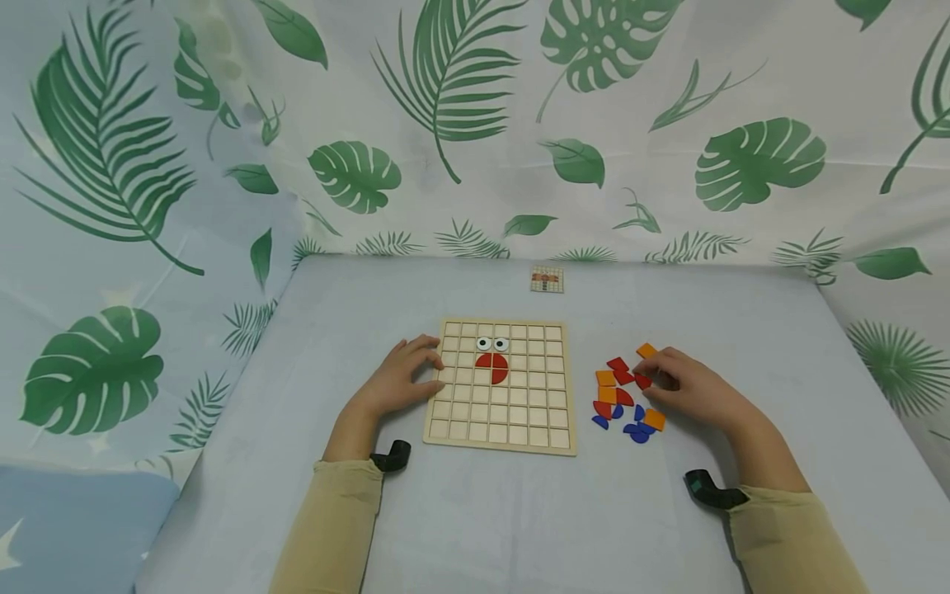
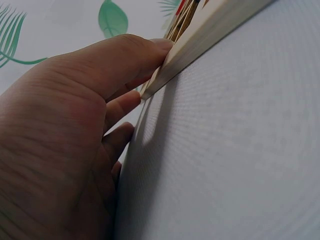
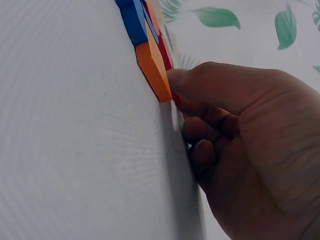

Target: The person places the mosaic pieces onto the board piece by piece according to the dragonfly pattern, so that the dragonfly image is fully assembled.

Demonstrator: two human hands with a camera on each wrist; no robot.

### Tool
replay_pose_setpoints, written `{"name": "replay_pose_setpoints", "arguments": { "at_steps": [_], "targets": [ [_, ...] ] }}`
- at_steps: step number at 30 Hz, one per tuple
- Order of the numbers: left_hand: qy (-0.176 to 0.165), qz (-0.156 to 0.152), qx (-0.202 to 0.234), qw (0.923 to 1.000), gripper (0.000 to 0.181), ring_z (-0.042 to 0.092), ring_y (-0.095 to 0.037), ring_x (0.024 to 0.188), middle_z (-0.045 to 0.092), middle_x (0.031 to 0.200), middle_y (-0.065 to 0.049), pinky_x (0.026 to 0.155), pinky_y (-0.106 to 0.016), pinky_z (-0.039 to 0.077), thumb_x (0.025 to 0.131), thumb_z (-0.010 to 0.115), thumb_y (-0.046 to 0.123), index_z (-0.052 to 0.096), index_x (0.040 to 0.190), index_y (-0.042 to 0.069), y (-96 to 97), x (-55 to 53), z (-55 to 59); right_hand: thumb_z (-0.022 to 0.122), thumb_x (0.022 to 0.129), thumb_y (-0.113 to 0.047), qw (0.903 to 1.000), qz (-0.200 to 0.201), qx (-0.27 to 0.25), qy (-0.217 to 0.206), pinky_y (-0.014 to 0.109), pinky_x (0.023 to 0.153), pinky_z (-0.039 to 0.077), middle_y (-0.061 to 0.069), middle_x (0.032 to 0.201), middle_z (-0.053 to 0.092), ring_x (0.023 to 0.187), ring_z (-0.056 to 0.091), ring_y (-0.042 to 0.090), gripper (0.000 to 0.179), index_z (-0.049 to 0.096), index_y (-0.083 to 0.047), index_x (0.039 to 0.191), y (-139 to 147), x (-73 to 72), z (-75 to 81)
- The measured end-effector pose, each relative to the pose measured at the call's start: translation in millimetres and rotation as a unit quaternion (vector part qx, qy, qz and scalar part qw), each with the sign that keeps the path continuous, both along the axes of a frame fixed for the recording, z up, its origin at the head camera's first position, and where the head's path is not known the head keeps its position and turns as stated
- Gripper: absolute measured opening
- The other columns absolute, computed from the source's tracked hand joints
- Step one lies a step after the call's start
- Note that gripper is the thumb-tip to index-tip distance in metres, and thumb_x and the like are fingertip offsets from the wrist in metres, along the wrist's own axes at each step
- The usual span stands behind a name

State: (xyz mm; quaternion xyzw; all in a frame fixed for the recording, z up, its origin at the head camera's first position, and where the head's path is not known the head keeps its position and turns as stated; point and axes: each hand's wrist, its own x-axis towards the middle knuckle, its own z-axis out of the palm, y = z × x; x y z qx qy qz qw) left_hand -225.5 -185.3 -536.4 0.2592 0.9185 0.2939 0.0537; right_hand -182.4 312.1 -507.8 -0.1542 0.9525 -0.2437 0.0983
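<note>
A square wooden grid board (image 1: 460, 412) lies flat on the table. Two white eye tiles (image 1: 493, 344) and several red quarter-round tiles (image 1: 491, 368) fill cells in its upper middle. Along the board's left edge rests my left hand (image 1: 397, 379), thumb and fingers spread; in the left wrist view the thumb touches the frame (image 2: 187, 55). To the right of the board, my right hand (image 1: 693, 386) pinches a red tile (image 1: 642, 381) at the pile's edge between thumb and index finger. Its exact shape is partly hidden. An orange tile (image 3: 152, 70) lies close to the thumb.
Loose orange square tiles (image 1: 606, 378), red tiles (image 1: 622, 397) and blue half-round tiles (image 1: 640, 437) lie piled between board and right hand. Behind the board lies a small pattern card (image 1: 547, 280). A leaf-printed cloth (image 1: 490, 198) hangs at the table's back.
</note>
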Motion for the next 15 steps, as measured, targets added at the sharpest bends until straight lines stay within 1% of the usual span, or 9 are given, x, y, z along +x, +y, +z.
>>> {"name": "replay_pose_setpoints", "arguments": {
  "at_steps": [5, 10, 15],
  "targets": [
    [-0.004, 0.001, 0.0, 1.0, 0.025, 0.035, -0.025, 0.146, 0.044, 0.151, -0.003, 0.127, -0.05, 0.009, 0.089, 0.072, 0.035, 0.059, 0.106, 0.023, -0.2, 0.1, 0.5, 0.069, 0.09, -0.017, 1.0, 0.0, 0.006, 0.0, 0.024, 0.078, 0.053, 0.002, 0.106, 0.058, 0.094, 0.052, 0.018, 0.03, 0.064, -0.015, 0.12, -1.6, 0.2, 1.7],
    [-0.005, 0.003, -0.003, 1.0, 0.025, 0.035, -0.024, 0.146, 0.044, 0.151, -0.002, 0.127, -0.049, 0.009, 0.089, 0.072, 0.035, 0.058, 0.106, 0.023, -0.3, 0.1, 0.2, 0.069, 0.09, -0.019, 1.0, 0.001, 0.006, -0.005, 0.023, 0.078, 0.052, 0.002, 0.106, 0.058, 0.094, 0.052, 0.018, 0.031, 0.064, -0.014, 0.12, -3.1, 0.2, 2.2],
    [-0.008, 0.005, -0.004, 0.9999, 0.025, 0.035, -0.023, 0.146, 0.044, 0.151, -0.001, 0.128, -0.048, 0.009, 0.089, 0.072, 0.036, 0.058, 0.106, 0.023, 0.0, 0.3, 0.7, 0.07, 0.09, -0.02, 1.0, -0.001, 0.005, -0.001, 0.023, 0.076, 0.052, 0.001, 0.103, 0.058, 0.092, 0.052, 0.017, 0.031, 0.064, -0.014, 0.12, -3.3, -0.4, 0.8]
  ]
}}
